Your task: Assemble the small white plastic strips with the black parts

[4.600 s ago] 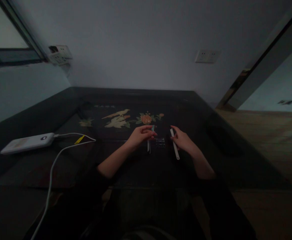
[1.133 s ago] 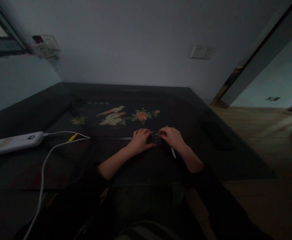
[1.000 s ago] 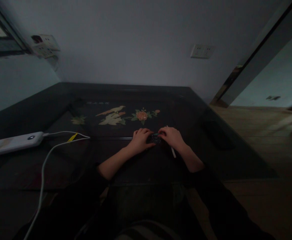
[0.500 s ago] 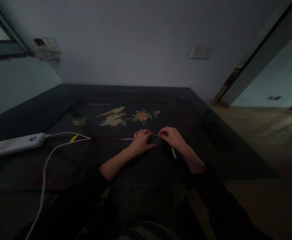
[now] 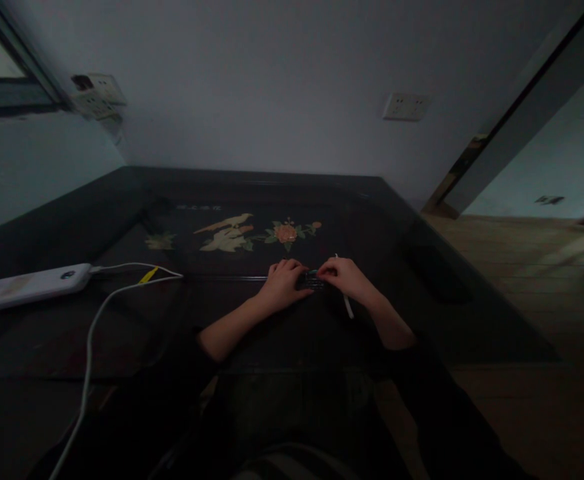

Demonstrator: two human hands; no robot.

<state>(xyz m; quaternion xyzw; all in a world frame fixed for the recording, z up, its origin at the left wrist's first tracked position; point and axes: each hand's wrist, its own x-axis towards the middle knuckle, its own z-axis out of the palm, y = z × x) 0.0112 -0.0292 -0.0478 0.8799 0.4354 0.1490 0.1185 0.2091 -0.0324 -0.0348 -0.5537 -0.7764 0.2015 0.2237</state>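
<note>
My left hand (image 5: 286, 283) rests on the dark glossy table (image 5: 252, 333), its fingers and thumb bent round the left side of a small, dark, shiny object (image 5: 315, 283). That object lies flat and is too dim to name. My right hand (image 5: 345, 275) is closed in a pinch at the object's right end; what the fingertips hold is hidden. A thin white stick (image 5: 348, 307) pokes out below the right hand, and a white tip shows above it. Whether the stick is in the hand or beneath it I cannot tell.
To the left lies a white power bank (image 5: 37, 287) with a white cable (image 5: 91, 347) bearing a yellow tag (image 5: 149, 275). A dark flat object (image 5: 437, 273) lies at the right. Wall sockets (image 5: 406, 107) sit above the table, which is decorated with a bird and flowers.
Both hands stay nearly in place; the right fingers shift slightly at the small object, and more of the white tip shows above them. The view moves a little.
</note>
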